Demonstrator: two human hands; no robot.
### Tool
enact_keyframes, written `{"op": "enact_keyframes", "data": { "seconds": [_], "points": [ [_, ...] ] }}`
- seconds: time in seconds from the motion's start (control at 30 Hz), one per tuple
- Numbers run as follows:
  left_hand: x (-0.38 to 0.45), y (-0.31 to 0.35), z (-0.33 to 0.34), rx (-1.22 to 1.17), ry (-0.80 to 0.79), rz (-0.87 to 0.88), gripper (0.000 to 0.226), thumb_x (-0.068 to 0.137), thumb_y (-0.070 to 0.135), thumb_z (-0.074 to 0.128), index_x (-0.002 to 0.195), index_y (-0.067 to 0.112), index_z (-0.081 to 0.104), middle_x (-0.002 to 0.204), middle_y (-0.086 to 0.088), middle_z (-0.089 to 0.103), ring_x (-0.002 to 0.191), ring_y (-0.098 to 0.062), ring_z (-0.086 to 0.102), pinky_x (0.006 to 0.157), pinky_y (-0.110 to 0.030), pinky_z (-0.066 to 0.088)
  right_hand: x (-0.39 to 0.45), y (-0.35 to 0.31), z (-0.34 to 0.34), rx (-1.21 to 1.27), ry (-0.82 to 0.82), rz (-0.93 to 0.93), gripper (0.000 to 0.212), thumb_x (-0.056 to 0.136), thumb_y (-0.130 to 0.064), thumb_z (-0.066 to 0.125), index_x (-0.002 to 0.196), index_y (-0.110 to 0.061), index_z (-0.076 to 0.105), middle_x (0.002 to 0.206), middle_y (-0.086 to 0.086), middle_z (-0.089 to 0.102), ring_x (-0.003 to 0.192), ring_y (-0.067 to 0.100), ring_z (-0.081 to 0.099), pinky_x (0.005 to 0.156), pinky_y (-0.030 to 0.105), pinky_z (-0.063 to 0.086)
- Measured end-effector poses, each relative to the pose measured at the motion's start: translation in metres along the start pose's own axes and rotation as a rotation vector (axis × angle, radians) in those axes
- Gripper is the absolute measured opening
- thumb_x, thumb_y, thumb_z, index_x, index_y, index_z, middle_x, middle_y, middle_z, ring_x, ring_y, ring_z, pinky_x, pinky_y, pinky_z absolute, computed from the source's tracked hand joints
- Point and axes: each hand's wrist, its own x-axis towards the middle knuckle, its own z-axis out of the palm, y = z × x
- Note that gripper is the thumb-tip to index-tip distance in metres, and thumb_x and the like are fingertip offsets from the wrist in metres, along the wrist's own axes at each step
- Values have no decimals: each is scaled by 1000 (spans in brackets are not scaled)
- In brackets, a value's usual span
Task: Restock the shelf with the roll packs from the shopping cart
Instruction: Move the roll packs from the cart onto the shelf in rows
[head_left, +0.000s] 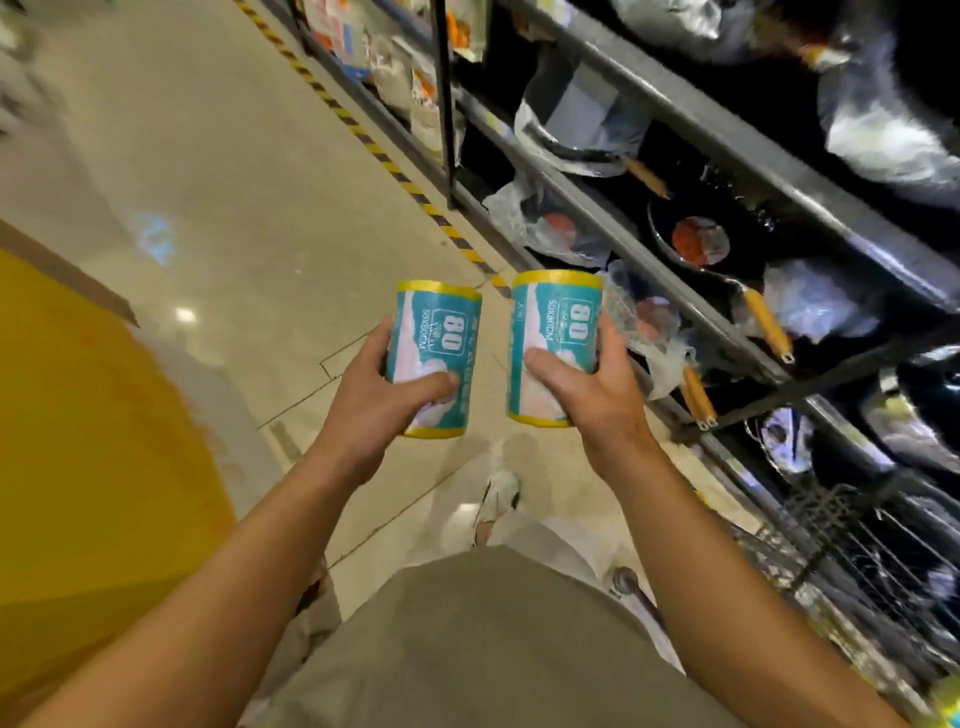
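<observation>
Two roll packs being carried toward the shelf, one in each hand.

The left pack and right pack are standing upright, side by side but apart, over the floor just beside the shelf; the left hand is wrapping round the left pack and the right hand round the right pack, thumbs across the labels. To shelve them well, I judge, the person should be finding the matching stock first, then setting each down upright, label outward. Pans in plastic are filling the nearest tiers, and no slot for rolls is showing. The shelf is blurring with motion; the wire frame at lower right may be the cart, though that is hard to tell.
</observation>
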Motion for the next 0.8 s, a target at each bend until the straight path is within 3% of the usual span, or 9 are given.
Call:
{"op": "enact_keyframes", "data": {
  "seconds": [0.07,0.2,0.4,0.5,0.67,0.8],
  "points": [
    [28,14,-3,-14,52,4,79,54,36,80,129,26,57,112,4,72,98,-16,72,80,-36,59,35,-18,8,-26,-37,-18,57,78,-19,82,127,-24,54,106,-1,74,91,16,74,75,33,62],
    [75,35,-9,-86,131,-5,73,61,25,80,130,24,57,112,1,73,98,-18,72,80,-36,59,96,-53,26,-80,-90,-18,58,77,-21,82,128,-23,55,104,-4,74,90,14,74,74,33,61],
    [153,64,-19,-179,158,-21,78,55,32,80,129,24,56,113,1,73,101,-20,72,80,-37,59,174,-89,56,-139,-78,-19,54,77,-22,82,124,-29,56,100,-9,73,85,7,72,74,33,61],
    [199,81,-29,-193,116,-15,72,60,24,79,128,23,56,113,-1,73,99,-20,72,77,-36,59,210,-103,72,-153,-58,-23,50,80,-20,80,123,-28,56,101,-9,73,86,8,72,74,33,61],
    [293,116,-62,-179,-38,-6,78,58,38,78,130,24,54,117,-1,71,105,-24,70,87,-44,58,277,-133,110,-136,26,-34,50,82,-20,80,124,-27,54,101,-11,71,81,-1,70,70,24,55],
    [363,151,-83,-118,-177,38,72,60,38,78,127,25,56,114,0,71,104,-23,70,84,-41,60,318,-158,139,-112,121,-22,59,81,-25,80,131,-32,49,105,-13,69,81,-5,68,64,18,54]
  ]
}}
